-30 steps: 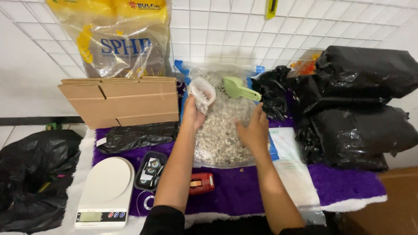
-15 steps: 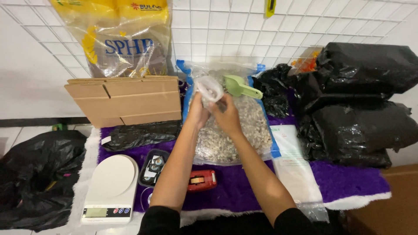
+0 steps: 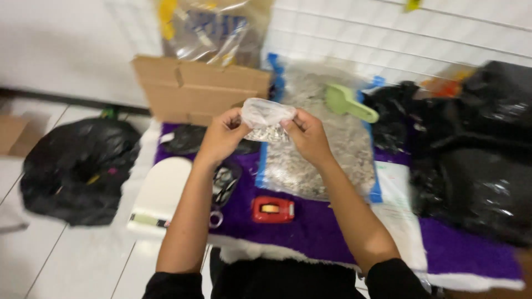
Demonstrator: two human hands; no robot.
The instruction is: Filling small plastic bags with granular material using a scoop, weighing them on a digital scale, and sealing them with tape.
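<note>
I see my left hand (image 3: 221, 135) and right hand (image 3: 307, 135) with fingers grasping a small clear bag (image 3: 266, 119) of pale bits, held above the surface. The big open sack (image 3: 321, 144) lies directly beneath, green scoop (image 3: 349, 102) at two o'clock, red tape dispenser (image 3: 272, 209) at six, white scale (image 3: 163, 194) at eight.

A small bag (image 3: 267, 123) hangs between the left hand (image 3: 223, 134) and right hand (image 3: 308, 134), above a big sack (image 3: 327, 149) with a scoop (image 3: 348, 103) lying in it. A tape dispenser (image 3: 272, 209) lies before the sack, a scale (image 3: 162, 194) to its left, and a cardboard box (image 3: 194, 88) behind.
</note>
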